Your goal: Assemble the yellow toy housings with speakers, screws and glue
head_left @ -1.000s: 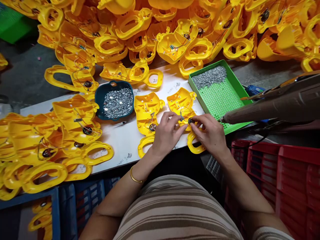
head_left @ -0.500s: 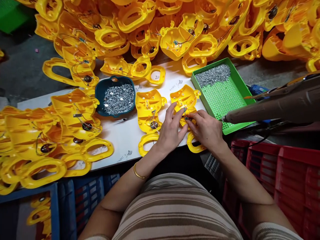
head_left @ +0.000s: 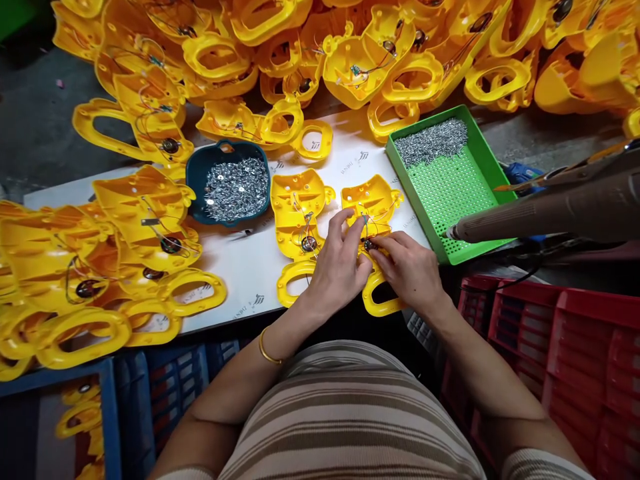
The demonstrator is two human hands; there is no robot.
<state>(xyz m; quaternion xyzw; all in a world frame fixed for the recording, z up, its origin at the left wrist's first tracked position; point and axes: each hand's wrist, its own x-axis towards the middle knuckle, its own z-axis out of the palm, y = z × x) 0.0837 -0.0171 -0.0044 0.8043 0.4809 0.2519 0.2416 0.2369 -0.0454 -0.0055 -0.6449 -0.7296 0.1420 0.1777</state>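
A yellow plastic shell half (head_left: 369,195) lies hollow side up on the white board, with thin wires inside and a loop handle (head_left: 383,308) towards me. My left hand (head_left: 336,267) curls around its left side, the index fingertip beside a small green circuit board (head_left: 365,219). The fingers of my right hand (head_left: 411,270) pinch at a small round black speaker (head_left: 369,245) inside the shell; the fingertips partly hide it. Left of my hands sits a second shell half (head_left: 295,217), its speaker (head_left: 309,244) and wires showing.
A dark teal bowl (head_left: 194,190) of screws stands to the left, and a green perforated tray (head_left: 463,200) with screws to the right. A brown tool arm (head_left: 530,217) reaches over the tray. Yellow shells pile up behind and left. Red crates (head_left: 575,347) and blue crates (head_left: 175,380) stand below.
The shell half under my hands has turned slightly, its handle swinging left and towards me. My right hand has shifted a little left with the speaker. The whole view has moved slightly.
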